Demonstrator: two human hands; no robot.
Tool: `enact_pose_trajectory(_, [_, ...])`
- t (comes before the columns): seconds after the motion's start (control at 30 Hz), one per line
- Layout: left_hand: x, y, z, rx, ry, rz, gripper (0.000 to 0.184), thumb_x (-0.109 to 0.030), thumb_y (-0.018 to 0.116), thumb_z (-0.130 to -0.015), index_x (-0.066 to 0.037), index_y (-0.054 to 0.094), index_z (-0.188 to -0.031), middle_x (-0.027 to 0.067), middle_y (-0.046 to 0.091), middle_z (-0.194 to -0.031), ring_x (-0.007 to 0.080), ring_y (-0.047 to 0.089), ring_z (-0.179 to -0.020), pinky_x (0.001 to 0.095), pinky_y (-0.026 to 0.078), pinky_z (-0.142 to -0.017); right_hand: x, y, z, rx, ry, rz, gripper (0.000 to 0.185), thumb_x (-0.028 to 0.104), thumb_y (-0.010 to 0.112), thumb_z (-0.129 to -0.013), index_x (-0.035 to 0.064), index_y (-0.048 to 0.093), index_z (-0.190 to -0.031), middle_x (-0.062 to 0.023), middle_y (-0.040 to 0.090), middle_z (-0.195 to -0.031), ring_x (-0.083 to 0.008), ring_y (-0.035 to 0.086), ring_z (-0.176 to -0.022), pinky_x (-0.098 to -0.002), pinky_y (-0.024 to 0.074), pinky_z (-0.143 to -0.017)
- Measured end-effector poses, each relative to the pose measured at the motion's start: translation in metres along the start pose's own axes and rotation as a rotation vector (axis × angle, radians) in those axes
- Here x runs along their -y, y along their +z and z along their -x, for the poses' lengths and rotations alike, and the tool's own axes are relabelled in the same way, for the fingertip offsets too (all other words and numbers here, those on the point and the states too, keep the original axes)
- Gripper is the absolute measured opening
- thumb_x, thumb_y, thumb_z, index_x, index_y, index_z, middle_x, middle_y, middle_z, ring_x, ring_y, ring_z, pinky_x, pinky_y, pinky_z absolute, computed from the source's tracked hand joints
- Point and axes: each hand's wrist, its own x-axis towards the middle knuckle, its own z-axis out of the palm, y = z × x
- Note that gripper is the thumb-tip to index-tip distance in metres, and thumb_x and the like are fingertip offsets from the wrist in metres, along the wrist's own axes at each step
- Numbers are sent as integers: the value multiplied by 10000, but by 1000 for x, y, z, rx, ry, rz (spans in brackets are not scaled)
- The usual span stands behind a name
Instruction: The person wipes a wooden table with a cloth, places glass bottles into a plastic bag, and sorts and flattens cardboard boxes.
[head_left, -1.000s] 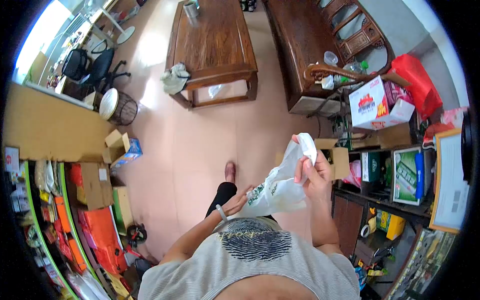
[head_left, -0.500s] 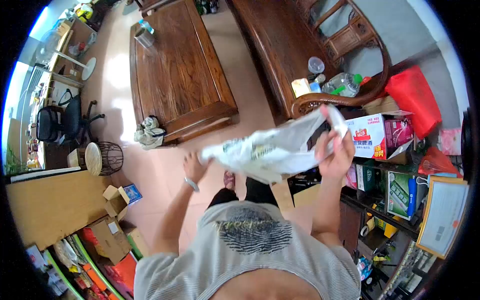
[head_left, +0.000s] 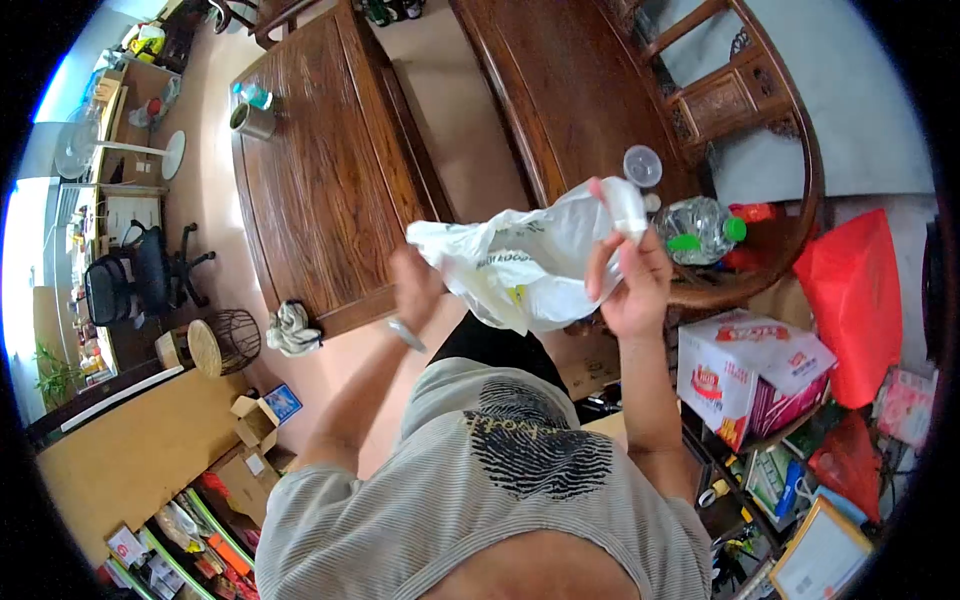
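A thin white plastic bag (head_left: 520, 262) with dark green print is stretched between my two hands in front of my body. My left hand (head_left: 415, 285), wearing a silvery wristband, is closed at the bag's left end; some of its fingers are behind the plastic. At the opposite end, my right hand (head_left: 638, 290) has its fingers bent around the bag's edge. A smooth white piece rises above the right fingers; whether it belongs to the bag I cannot tell. Just beyond that hand, a clear plastic bottle (head_left: 697, 228) with a green cap lies on the wooden bench (head_left: 560, 110).
A clear plastic cup (head_left: 642, 166) is on the bench. To the left stands a wooden table (head_left: 315, 170) with a metal cup (head_left: 252, 120). A white printed carton (head_left: 715, 380) and a red bag (head_left: 855, 310) are at the right, near cluttered shelves. A wire stool (head_left: 225, 340) stands left.
The view has shifted toward the right. The bag, held lower and flatter before, now bulges wider, and my hands are closer together and nearer the bench.
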Motion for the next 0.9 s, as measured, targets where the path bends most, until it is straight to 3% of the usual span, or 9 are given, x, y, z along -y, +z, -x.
enact_pose_trajectory(0.07, [-64,45,8,107,-107,-97,694,-376,696,-688,109,379,-1070,256,407,-1086,328,414,-1051,397,359,-879,-7,0,-14,39,33,26,470,208,481,-894,-57,354,-1262,-164,465,-1238,-84,492,-516,-193,370,-444])
enact_pose_trajectory(0.1, [-54,77,-10,46,-137,-99,737,-378,711,-670,127,368,-1084,252,416,-1084,311,441,-1014,378,379,-862,-8,-2,-20,49,28,58,320,197,483,-890,-53,472,-1091,-243,426,-1252,-129,495,-478,-225,387,-425])
enact_pose_trajectory(0.2, [-46,119,-64,17,-240,-103,687,-350,723,-659,115,390,-1041,226,472,-977,321,489,-888,362,421,-766,10,-3,-42,35,-36,167,513,210,484,-894,-64,310,-1291,-198,471,-1218,-73,482,-519,-189,356,-443])
enact_pose_trajectory(0.3, [-54,89,-108,173,230,-160,421,-247,697,-688,-3,436,-911,150,518,-828,290,517,-751,374,426,-671,19,-26,-79,-123,-165,125,340,146,491,-879,-60,443,-1146,-258,399,-1273,-107,506,-519,-215,389,-440])
enact_pose_trajectory(0.37, [-86,42,-145,467,21,-339,357,-260,621,-718,-41,468,-956,169,532,-933,337,520,-894,393,427,-752,20,-41,-120,-105,-252,122,226,124,486,-872,-42,496,-1025,-294,374,-1273,-117,507,-495,-210,402,-418])
enact_pose_trajectory(0.47, [-80,-4,-217,561,-128,-447,335,-323,599,-746,-26,554,-895,130,620,-800,325,589,-799,412,466,-697,12,-36,-200,-177,-276,253,196,173,486,-883,-5,544,-939,-305,372,-1272,-101,486,-427,-176,364,-375])
enact_pose_trajectory(0.57, [-64,-30,-307,526,-962,380,482,-445,521,-802,-6,567,-996,106,620,-789,234,604,-662,405,490,-618,-10,-25,-295,-187,-254,279,178,166,479,-884,5,539,-929,-293,376,-1276,-93,470,-427,-174,351,-375])
enact_pose_trajectory(0.67, [-120,-77,-381,447,-1270,731,569,-544,462,-814,12,574,-849,89,552,-596,211,484,-420,356,396,-415,-24,-11,-369,-152,-249,355,329,185,492,-878,-73,472,-1082,-262,453,-1222,-75,453,-448,-176,346,-408])
enact_pose_trajectory(0.9, [-126,-168,-496,828,-1045,1209,468,-481,458,-838,-34,498,-705,29,400,-504,147,377,-403,327,357,-417,-56,-4,-509,-17,-113,370,319,241,496,-881,-63,517,-975,-280,495,-1156,-72,436,-424,-199,346,-373])
